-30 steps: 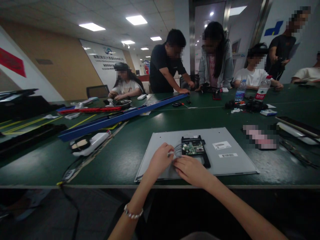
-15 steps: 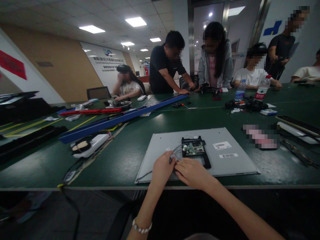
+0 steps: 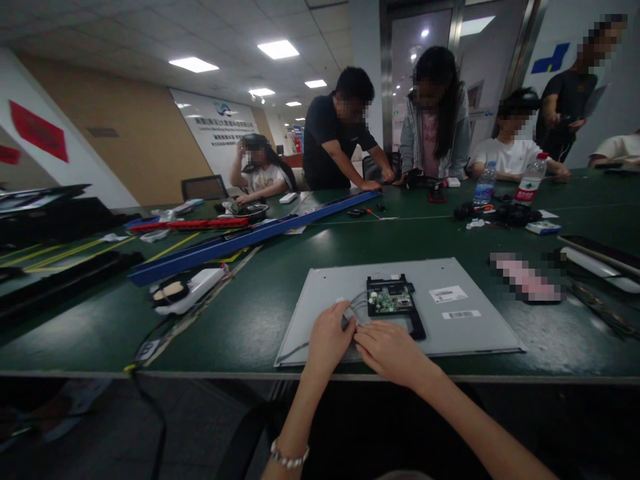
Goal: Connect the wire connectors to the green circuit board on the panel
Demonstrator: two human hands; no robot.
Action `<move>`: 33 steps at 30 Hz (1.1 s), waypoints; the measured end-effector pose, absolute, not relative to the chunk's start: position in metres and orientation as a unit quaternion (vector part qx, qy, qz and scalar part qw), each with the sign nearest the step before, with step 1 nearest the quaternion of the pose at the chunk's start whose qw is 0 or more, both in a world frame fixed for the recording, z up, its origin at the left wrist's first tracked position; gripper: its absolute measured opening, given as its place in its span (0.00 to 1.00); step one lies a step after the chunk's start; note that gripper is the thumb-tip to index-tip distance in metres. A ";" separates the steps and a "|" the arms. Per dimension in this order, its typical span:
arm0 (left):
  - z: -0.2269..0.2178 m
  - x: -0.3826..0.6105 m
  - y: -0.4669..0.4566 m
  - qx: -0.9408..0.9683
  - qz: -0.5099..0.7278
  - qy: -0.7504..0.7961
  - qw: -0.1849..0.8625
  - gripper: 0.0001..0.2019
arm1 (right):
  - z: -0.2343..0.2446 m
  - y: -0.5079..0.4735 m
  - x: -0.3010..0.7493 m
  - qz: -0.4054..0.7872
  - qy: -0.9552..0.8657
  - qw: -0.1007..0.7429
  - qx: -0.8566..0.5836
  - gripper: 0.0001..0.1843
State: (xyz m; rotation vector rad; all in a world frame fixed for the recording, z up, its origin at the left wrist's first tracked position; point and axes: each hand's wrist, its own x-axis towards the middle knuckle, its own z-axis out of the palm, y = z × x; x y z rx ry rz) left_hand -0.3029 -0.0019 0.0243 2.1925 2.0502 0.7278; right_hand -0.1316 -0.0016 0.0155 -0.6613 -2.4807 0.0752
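Observation:
A flat grey panel (image 3: 320,293) with white labels lies on the table in front of me. On it rests a black frame (image 3: 417,323) carrying a green circuit board (image 3: 385,301). Grey cable (image 3: 299,349) runs from the board's left side under my fingers and out toward the panel's left edge. My left hand (image 3: 330,337) is closed on the cable, thumb and fingertips pinched together. Beside it, my right hand (image 3: 393,350) has its fingers pressed together at the left fingertips, over the panel's near part. Whatever its fingertips hold is hidden.
A long blue bar (image 3: 250,241) crosses the table at the left. Near it lies a white device (image 3: 193,291) with a black strap. A pixelated pink item (image 3: 527,277) is right of the panel. Two bottles (image 3: 531,180) stand farther back. Several people are around the far side.
The whole view has shifted slightly, so things appear a little to the right and lower. Both hands keep nearly the same grip and place on the panel.

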 end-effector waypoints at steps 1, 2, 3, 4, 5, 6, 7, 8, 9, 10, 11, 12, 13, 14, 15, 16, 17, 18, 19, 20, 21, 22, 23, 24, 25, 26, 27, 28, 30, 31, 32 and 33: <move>0.024 -0.303 -0.002 0.710 0.238 0.662 0.029 0.15 | 0.015 -0.001 -0.131 0.029 -0.926 0.285 -0.246 0.10; 0.024 -0.303 -0.002 0.710 0.241 0.661 0.030 0.15 | 0.015 -0.001 -0.131 0.030 -0.926 0.287 -0.245 0.11; 0.024 -0.303 -0.002 0.711 0.244 0.659 0.030 0.15 | 0.015 -0.002 -0.130 0.033 -0.926 0.289 -0.242 0.11; 0.023 -0.303 -0.001 0.712 0.247 0.656 0.030 0.15 | 0.016 -0.003 -0.129 0.037 -0.926 0.290 -0.240 0.11; 0.023 -0.304 -0.001 0.714 0.249 0.654 0.027 0.15 | 0.017 -0.004 -0.127 0.042 -0.926 0.291 -0.237 0.11; 0.022 -0.304 -0.001 0.715 0.251 0.652 0.024 0.15 | 0.018 -0.005 -0.124 0.049 -0.926 0.291 -0.235 0.11; 0.021 -0.304 -0.001 0.717 0.253 0.650 0.021 0.15 | 0.020 -0.006 -0.120 0.055 -0.925 0.293 -0.235 0.11; 0.021 -0.304 -0.001 0.718 0.253 0.648 0.018 0.15 | 0.022 -0.006 -0.113 0.060 -0.922 0.299 -0.238 0.12; 0.020 -0.304 -0.002 0.719 0.254 0.646 0.016 0.15 | 0.024 -0.005 -0.105 0.063 -0.917 0.307 -0.246 0.13; 0.019 -0.304 -0.002 0.719 0.254 0.647 0.014 0.15 | 0.025 -0.004 -0.095 0.064 -0.909 0.319 -0.259 0.14; 0.019 -0.305 -0.002 0.718 0.255 0.648 0.014 0.16 | 0.025 0.000 -0.081 0.065 -0.900 0.329 -0.279 0.15; 0.019 -0.305 -0.002 0.716 0.256 0.649 0.015 0.17 | 0.024 0.004 -0.066 0.066 -0.887 0.337 -0.308 0.16; 0.018 -0.305 -0.003 0.714 0.259 0.650 0.018 0.18 | 0.022 0.010 -0.047 0.067 -0.875 0.336 -0.341 0.17; 0.018 -0.305 -0.003 0.712 0.262 0.651 0.022 0.20 | 0.019 0.016 -0.027 0.063 -0.858 0.342 -0.379 0.18; 0.018 -0.305 -0.003 0.711 0.266 0.651 0.025 0.21 | 0.014 0.023 -0.006 0.062 -0.842 0.336 -0.418 0.19; 0.018 -0.305 -0.003 0.710 0.270 0.650 0.029 0.23 | 0.009 0.030 0.016 0.062 -0.822 0.329 -0.461 0.20; 0.018 -0.306 -0.004 0.709 0.274 0.649 0.031 0.24 | 0.002 0.037 0.038 0.060 -0.807 0.313 -0.497 0.21; 0.017 -0.306 -0.004 0.708 0.279 0.648 0.034 0.25 | -0.005 0.043 0.058 0.056 -0.797 0.297 -0.523 0.23; 0.017 -0.306 -0.003 0.707 0.283 0.647 0.038 0.25 | -0.012 0.047 0.075 0.057 -0.793 0.281 -0.538 0.23; 0.017 -0.306 -0.003 0.706 0.288 0.646 0.043 0.26 | -0.018 0.050 0.089 0.065 -0.792 0.270 -0.544 0.24; 0.017 -0.306 -0.003 0.705 0.295 0.644 0.050 0.26 | -0.024 0.052 0.100 0.075 -0.795 0.264 -0.542 0.24; 0.017 -0.306 -0.003 0.703 0.302 0.641 0.057 0.26 | -0.028 0.054 0.107 0.082 -0.796 0.262 -0.540 0.24; 0.017 -0.306 -0.003 0.701 0.312 0.638 0.064 0.27 | -0.032 0.054 0.111 0.088 -0.797 0.261 -0.538 0.24; 0.016 -0.306 -0.002 0.698 0.323 0.635 0.070 0.28 | -0.035 0.054 0.113 0.092 -0.797 0.262 -0.537 0.24; 0.016 -0.306 -0.002 0.695 0.336 0.632 0.073 0.28 | -0.037 0.053 0.113 0.096 -0.798 0.261 -0.535 0.25; 0.016 -0.307 -0.003 0.691 0.349 0.629 0.073 0.28 | -0.039 0.052 0.111 0.098 -0.800 0.259 -0.533 0.25; 0.016 -0.307 -0.003 0.689 0.360 0.625 0.070 0.27 | -0.041 0.051 0.110 0.098 -0.802 0.256 -0.530 0.26; 0.016 -0.307 -0.003 0.686 0.370 0.623 0.066 0.26 | -0.043 0.050 0.108 0.095 -0.806 0.250 -0.528 0.26; 0.016 -0.307 -0.004 0.682 0.388 0.618 0.053 0.24 | -0.047 0.047 0.105 0.082 -0.813 0.236 -0.526 0.28; 0.017 -0.308 -0.004 0.680 0.396 0.615 0.045 0.24 | -0.049 0.046 0.104 0.073 -0.815 0.228 -0.528 0.28; 0.017 -0.308 -0.005 0.678 0.404 0.612 0.037 0.23 | -0.051 0.045 0.103 0.065 -0.816 0.219 -0.531 0.28; 0.018 -0.308 -0.005 0.676 0.412 0.610 0.028 0.23 | -0.053 0.044 0.102 0.057 -0.817 0.210 -0.534 0.28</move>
